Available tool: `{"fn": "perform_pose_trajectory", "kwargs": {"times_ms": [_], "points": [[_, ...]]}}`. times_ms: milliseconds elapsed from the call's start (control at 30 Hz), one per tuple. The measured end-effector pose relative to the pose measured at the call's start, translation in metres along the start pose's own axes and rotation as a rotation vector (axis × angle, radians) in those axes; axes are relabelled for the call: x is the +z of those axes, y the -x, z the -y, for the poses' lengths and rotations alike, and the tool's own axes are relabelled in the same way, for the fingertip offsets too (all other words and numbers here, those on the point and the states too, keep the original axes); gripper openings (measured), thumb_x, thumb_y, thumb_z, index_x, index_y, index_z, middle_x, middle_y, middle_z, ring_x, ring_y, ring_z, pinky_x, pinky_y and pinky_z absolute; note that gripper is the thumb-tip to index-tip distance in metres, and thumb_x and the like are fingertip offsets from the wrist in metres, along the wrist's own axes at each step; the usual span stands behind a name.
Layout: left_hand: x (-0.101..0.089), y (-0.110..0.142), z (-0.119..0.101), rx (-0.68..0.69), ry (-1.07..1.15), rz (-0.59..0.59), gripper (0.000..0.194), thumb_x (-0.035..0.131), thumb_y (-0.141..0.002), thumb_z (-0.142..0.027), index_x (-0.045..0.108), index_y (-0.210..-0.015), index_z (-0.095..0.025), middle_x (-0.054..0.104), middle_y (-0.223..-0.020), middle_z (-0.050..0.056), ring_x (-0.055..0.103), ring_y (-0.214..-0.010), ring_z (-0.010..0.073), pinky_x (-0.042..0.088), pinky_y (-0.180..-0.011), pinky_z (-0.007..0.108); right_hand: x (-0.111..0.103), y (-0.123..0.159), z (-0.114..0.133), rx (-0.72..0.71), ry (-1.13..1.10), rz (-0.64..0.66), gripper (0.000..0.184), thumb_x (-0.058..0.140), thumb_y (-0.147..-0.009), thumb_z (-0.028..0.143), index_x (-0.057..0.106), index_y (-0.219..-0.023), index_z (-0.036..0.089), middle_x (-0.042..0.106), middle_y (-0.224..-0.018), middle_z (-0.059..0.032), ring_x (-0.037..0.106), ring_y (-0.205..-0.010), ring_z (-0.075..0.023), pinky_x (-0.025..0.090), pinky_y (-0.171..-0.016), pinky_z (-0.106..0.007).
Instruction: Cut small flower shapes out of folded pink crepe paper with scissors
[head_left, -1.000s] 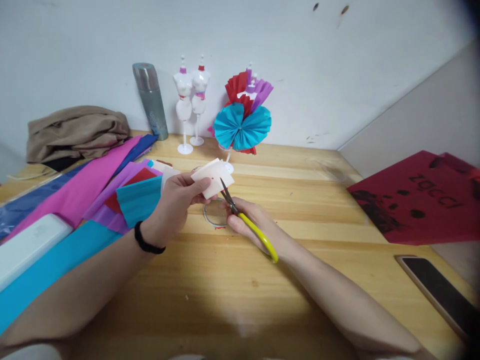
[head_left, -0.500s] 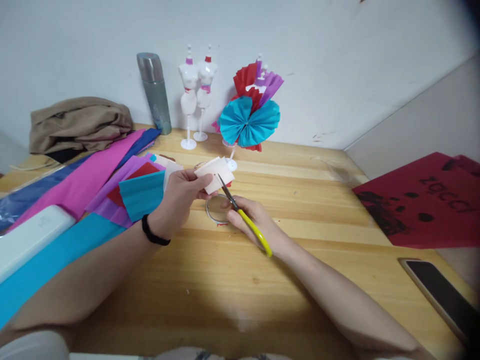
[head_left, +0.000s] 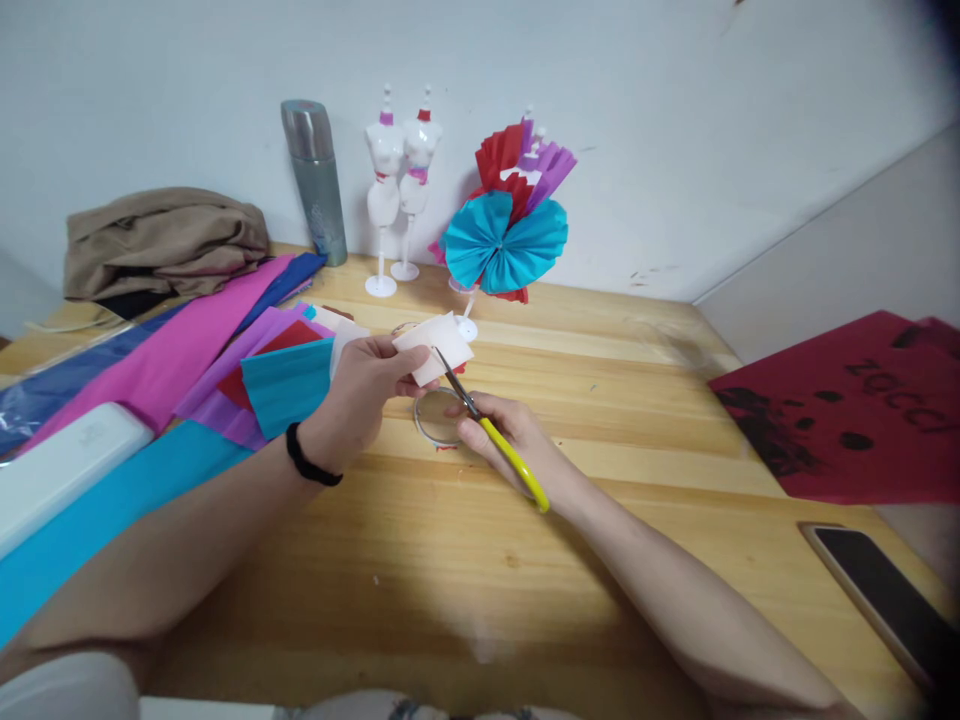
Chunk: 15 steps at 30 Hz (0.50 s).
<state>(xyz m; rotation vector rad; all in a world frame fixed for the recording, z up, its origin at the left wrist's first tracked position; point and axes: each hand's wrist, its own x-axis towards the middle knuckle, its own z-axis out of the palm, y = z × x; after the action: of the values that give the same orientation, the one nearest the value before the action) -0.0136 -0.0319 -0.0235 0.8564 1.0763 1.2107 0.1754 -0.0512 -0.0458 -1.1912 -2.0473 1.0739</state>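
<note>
My left hand pinches a folded white paper piece above the wooden table. A black band sits on that wrist. My right hand grips yellow-handled scissors, whose blades meet the lower right edge of the white paper. Under the hands lies a clear tape ring on the table.
Sheets of crepe paper in pink, purple, teal and blue spread at the left, beside a white case. Two small mannequins, paper fans, a steel flask and brown cloth line the wall. A red bag and phone lie right.
The view has shifted slightly, so everything sits a little lower and to the right. Both hands keep the same hold, with the scissors still at the paper's edge.
</note>
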Motion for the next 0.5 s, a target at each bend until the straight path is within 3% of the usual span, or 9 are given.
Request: {"fn": "perform_pose_trajectory", "kwargs": {"times_ms": [500], "points": [[-0.0047,-0.0019,0.0026,0.019,-0.01,0.045,0.026,0.083,-0.066,-0.032,0.076,-0.075,-0.008,0.073,-0.071,0.008,0.065,-0.061,0.0129,0.052,-0.06,0.024,0.001,0.0001,-0.0022,0.018,-0.029,0.004,0.051,0.054,-0.086,0.065,0.067,-0.082,0.016,0.062,-0.065,-0.0026,0.044,-0.058,-0.0129,0.034,-0.056,-0.027]]}}
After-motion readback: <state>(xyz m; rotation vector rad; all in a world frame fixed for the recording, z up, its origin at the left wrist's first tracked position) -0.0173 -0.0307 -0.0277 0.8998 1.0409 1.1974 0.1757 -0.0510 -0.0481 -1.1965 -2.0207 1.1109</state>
